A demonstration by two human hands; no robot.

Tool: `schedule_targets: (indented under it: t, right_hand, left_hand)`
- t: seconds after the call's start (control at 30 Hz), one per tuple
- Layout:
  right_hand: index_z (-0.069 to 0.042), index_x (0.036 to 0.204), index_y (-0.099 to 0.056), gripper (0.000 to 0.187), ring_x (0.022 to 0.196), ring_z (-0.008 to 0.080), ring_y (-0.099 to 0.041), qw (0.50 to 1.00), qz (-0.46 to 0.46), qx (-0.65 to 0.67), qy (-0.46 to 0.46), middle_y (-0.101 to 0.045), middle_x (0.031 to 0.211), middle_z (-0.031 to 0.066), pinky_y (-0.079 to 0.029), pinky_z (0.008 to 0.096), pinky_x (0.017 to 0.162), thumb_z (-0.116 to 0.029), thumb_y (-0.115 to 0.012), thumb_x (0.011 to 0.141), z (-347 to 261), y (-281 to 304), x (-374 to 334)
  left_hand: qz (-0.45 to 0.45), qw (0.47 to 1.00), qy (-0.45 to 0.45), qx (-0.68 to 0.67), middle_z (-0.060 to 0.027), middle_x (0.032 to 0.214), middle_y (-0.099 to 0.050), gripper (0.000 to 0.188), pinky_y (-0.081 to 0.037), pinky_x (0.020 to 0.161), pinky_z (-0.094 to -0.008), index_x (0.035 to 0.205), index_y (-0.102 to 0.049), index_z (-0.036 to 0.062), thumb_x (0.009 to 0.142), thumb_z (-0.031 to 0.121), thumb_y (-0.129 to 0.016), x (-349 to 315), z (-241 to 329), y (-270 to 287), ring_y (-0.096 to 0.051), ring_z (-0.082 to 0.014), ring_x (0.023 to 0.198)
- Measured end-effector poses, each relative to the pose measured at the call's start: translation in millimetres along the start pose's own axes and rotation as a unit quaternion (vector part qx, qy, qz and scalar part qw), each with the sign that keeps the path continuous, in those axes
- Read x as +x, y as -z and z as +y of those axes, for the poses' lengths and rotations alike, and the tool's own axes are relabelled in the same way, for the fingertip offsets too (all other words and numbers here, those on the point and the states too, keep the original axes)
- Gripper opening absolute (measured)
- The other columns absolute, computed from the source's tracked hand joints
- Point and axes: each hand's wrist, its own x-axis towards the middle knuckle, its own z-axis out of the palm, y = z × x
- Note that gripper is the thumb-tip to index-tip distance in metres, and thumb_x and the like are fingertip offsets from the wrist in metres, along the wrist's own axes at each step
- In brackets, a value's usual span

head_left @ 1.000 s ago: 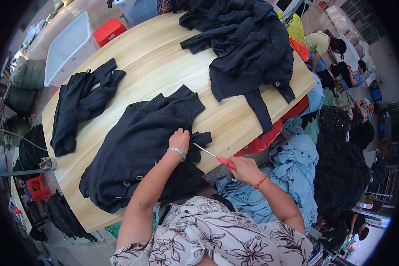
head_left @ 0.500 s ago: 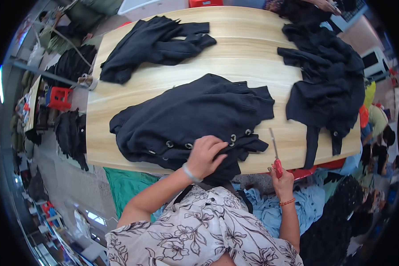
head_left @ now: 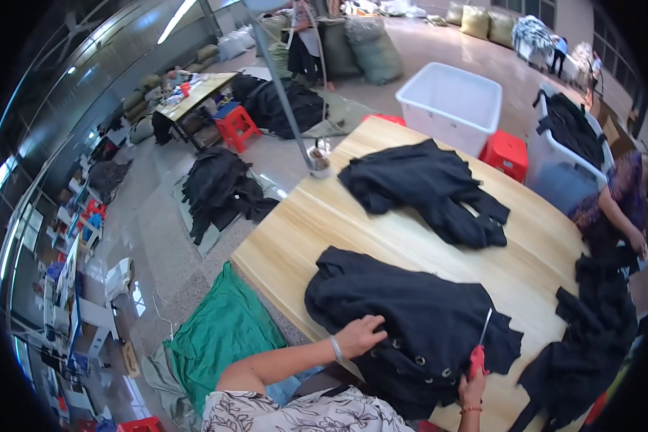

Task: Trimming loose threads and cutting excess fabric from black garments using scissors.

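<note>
A black knitted garment [head_left: 410,309] with a row of round metal-looking rings along its near side lies spread on the wooden table [head_left: 288,241]. My left hand [head_left: 360,336] rests on its near left part, fingers apart and slightly bent, with nothing seen in them. At the garment's right, my right hand [head_left: 472,385] is closed around the red handle of long, slim scissors [head_left: 479,356]. Their metal blades point up and away over the cloth and look closed together. Part of the garment hangs toward me over the near edge.
Other black garments lie at the table's far side [head_left: 428,191] and right [head_left: 583,353]. Beyond stand a white bin [head_left: 450,101] and a red stool [head_left: 505,155]. A metal pole [head_left: 281,86] rises at the far left corner. Another person's arm [head_left: 623,216] is at right; green cloth [head_left: 223,338] lies left.
The view has swung left and up, showing more of the room. My left hand has moved toward the garment's left part. The scissors, still in my right hand, are now over the cloth.
</note>
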Motion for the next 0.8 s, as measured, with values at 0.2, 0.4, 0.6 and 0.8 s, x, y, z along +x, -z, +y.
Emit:
schedule_targets:
  t: [0.2, 0.4, 0.6, 0.8]
  right_hand:
    - [-0.008, 0.145, -0.041, 0.064, 0.132, 0.0283, -0.046, 0.991, -0.106, -0.077, -0.038, -0.044, 0.147, 0.0177, -0.036, 0.0341, 0.108, -0.005, -0.066, 0.086, -12, 19, -10]
    - [0.0, 0.14, -0.044, 0.074, 0.135, 0.0292, -0.042, 0.99, -0.105, -0.057, -0.077, -0.047, 0.143, 0.0182, -0.033, 0.036, 0.111, -0.002, -0.077, 0.074, -101, 2, -10]
    - [0.001, 0.14, -0.045, 0.066, 0.128, 0.0279, -0.048, 0.996, -0.025, 0.035, -0.077, -0.045, 0.147, 0.0147, -0.035, 0.0326, 0.108, 0.008, -0.06, 0.077, -99, 15, -8]
    - [-0.001, 0.116, -0.06, 0.035, 0.098, 0.0416, -0.059, 0.962, 0.194, -0.191, 0.038, -0.061, 0.107, 0.0226, -0.046, 0.0453, 0.085, -0.004, -0.061, 0.082, -105, 45, 52]
  left_hand:
    - [-0.032, 0.981, 0.02, -0.19, -0.0142, 0.108, -0.053, 0.03, -0.051, 0.085, -0.0388, 0.097, -0.055, 0.0044, 0.068, 0.002, -0.063, 19, -6, 34, -0.049, -0.0331, 0.109]
    - [0.025, 0.961, 0.072, -0.265, -0.0123, 0.092, -0.052, 0.024, -0.048, 0.08, -0.0384, 0.098, -0.054, 0.0036, 0.074, 0.002, -0.058, 47, -13, 68, -0.052, -0.0319, 0.093]
    - [0.124, 0.964, 0.01, -0.233, -0.0129, 0.091, -0.053, 0.028, -0.045, 0.082, -0.04, 0.097, -0.056, 0.0051, 0.071, 0.002, -0.063, 80, -38, 106, -0.053, -0.0337, 0.091]
    - [0.205, 0.973, -0.007, -0.106, -0.0142, 0.09, -0.059, 0.025, -0.045, 0.083, -0.0442, 0.091, -0.06, 0.006, 0.068, -0.003, -0.06, 123, -90, 127, -0.058, -0.0354, 0.091]
